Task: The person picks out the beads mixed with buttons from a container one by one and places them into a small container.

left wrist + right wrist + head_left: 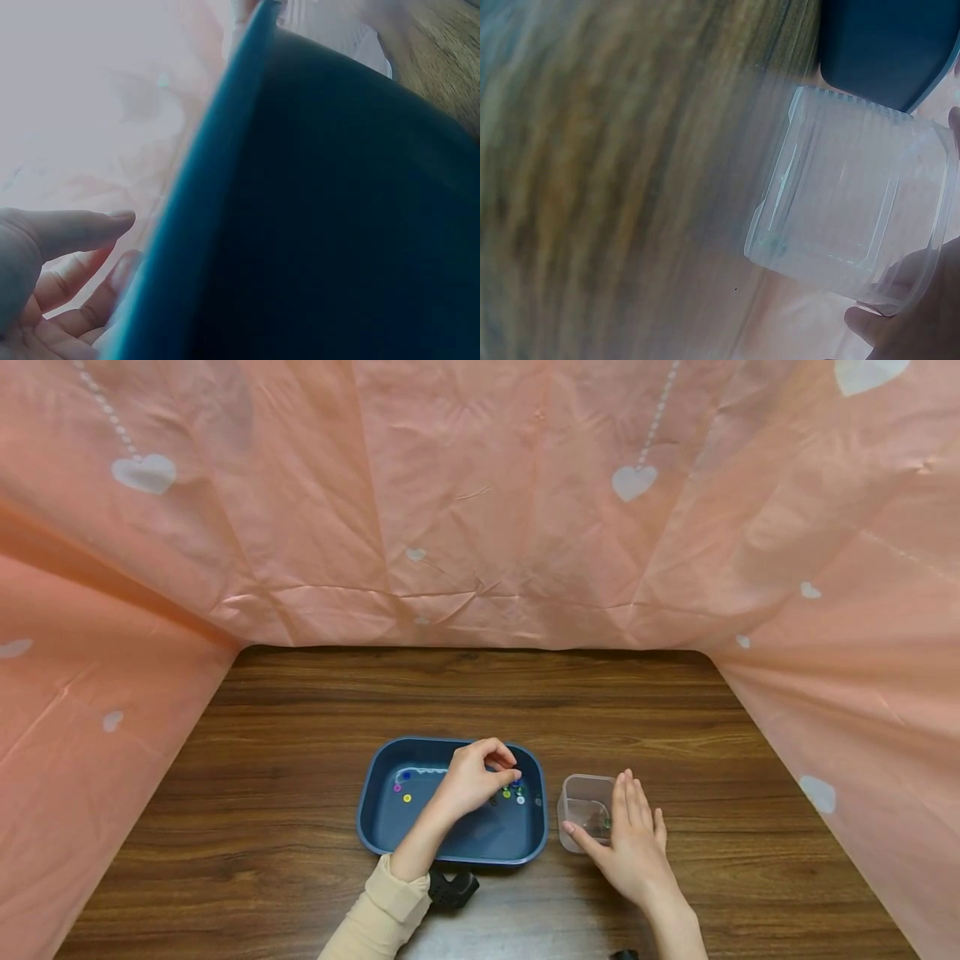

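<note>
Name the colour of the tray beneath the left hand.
The tray is dark blue; the head view shows it best.

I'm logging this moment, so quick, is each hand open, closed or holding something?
Left hand: fingers bent over the blue tray; can't tell whether it's pinching anything.
Right hand: open, fingers straight, at the clear box.

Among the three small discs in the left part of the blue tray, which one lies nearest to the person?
The yellow disc; the pink disc, further left, and the blue disc, furthest back, both lie farther away.
</note>
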The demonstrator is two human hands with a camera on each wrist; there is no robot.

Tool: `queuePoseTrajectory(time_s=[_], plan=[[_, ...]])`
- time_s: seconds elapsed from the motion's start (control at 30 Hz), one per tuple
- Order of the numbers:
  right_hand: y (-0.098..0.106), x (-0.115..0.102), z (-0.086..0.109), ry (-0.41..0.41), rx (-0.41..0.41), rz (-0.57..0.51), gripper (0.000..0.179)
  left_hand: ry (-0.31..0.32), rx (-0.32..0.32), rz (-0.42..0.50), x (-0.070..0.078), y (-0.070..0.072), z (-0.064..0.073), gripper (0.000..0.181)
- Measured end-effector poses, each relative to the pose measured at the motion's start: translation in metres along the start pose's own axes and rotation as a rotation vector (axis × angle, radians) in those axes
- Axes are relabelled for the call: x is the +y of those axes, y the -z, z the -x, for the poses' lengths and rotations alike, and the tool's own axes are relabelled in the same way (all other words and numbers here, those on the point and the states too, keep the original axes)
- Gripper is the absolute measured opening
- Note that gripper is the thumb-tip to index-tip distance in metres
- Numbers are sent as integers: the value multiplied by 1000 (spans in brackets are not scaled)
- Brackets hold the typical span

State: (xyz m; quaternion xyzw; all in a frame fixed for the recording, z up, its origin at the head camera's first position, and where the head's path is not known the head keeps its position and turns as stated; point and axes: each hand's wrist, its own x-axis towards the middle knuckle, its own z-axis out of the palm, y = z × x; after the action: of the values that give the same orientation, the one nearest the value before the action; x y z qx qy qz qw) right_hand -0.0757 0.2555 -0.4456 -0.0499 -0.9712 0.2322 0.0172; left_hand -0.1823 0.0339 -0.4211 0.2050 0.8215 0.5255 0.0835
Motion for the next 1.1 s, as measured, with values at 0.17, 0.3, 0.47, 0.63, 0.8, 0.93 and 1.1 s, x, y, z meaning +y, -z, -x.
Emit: queuePoseTrajectory(time_s=[0.17,0.3,0.47,0.63,0.8,0.93,1.1], plan=[[1,0,0,6,5,7,108,1,9,-21,-4,2,-1,12],[2,-1,0,8,12,7,107,7,8,-34,-7,2,-2,12],[2,-1,0,6,7,0,107,0,7,-46,-10,2,-3,11],[2,0,0,4,3,-2,107,-26,5,-65,-11,2,0,10],[1,0,0,4,4,9,108,-8,-9,-93,-10,3,1,12],[1,0,0,5,8,17,108,5,-33,-130,-10,5,0,13],[0,1,1,7,8,18,108,-9,-70,-183,-14,9,-1,14]])
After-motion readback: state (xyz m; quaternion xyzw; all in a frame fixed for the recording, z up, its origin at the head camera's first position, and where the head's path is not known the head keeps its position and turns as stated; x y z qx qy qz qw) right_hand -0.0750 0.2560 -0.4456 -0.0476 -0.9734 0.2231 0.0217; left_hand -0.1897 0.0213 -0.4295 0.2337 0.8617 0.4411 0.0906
